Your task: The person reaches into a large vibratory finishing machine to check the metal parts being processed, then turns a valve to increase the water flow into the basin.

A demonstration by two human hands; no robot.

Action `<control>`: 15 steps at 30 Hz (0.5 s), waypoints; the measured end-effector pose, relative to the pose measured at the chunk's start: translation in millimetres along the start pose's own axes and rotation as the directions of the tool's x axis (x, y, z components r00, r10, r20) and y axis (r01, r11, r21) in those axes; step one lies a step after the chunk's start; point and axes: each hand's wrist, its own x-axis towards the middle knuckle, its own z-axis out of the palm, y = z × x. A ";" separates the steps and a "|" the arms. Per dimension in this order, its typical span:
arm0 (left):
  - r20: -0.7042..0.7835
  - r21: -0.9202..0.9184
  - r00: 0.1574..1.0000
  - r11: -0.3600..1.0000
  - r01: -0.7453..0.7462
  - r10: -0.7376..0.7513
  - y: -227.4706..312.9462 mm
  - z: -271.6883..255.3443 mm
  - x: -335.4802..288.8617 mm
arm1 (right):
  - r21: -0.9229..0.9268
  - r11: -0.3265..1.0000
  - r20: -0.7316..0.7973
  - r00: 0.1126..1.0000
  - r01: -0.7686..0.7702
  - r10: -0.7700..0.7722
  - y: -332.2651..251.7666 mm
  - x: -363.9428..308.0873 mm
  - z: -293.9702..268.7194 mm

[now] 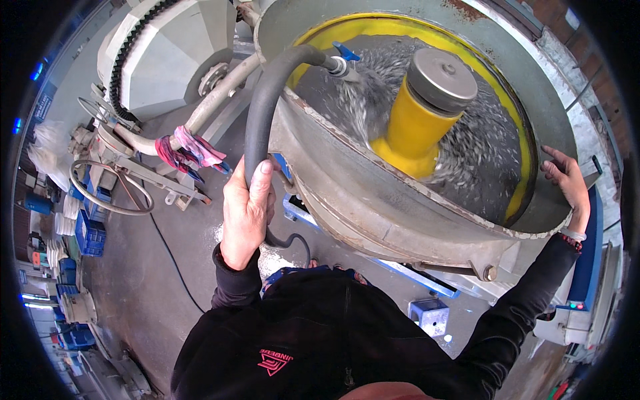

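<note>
My left hand [245, 212] is wrapped round a thick dark grey hose [257, 133] at the near left of a large round metal tub [373, 200]. The hose arches over the rim. Its end carries a valve with a blue lever [345, 52], and liquid pours from there. Inside the tub is a yellow lining [517, 110] holding a mass of small greyish pieces [483, 157], smeared by motion. A yellow column [417, 120] with a silver cap [443, 75] rises from the middle. My right hand [567, 183] lies at the tub's right wall, fingers stretched out, holding nothing.
A pale many-sided drum [177, 57] with a toothed belt stands at the far left. Pink and dark cloths [190, 152] are tied on its pipe frame. Blue crates [90, 233] line the left side. A small blue stool [429, 316] sits below the tub; a cable [167, 250] crosses the floor.
</note>
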 end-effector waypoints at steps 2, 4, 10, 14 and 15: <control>-0.007 -0.010 1.000 1.000 0.009 -0.009 -1.0 0.2 0.0 | 0.023 1.000 -0.014 1.000 0.019 -0.018 4.8 1.0 1.0; -0.013 -0.012 1.000 1.000 0.008 -0.008 -0.8 0.5 -0.3 | 0.018 1.000 -0.013 1.000 0.013 -0.012 7.6 1.3 0.6; 0.000 -0.028 1.000 1.000 0.004 -0.004 -2.2 -0.4 0.3 | -0.021 0.999 0.004 1.000 -0.027 0.027 10.9 2.2 -3.0; 0.003 -0.033 1.000 0.999 0.012 -0.012 -2.5 -1.8 0.3 | 0.001 0.999 -0.007 0.999 -0.036 0.036 0.2 0.1 1.5; 0.001 -0.025 1.000 1.000 0.008 -0.008 -2.3 -2.0 0.1 | -0.006 1.000 -0.008 1.000 -0.030 0.030 0.6 0.4 1.8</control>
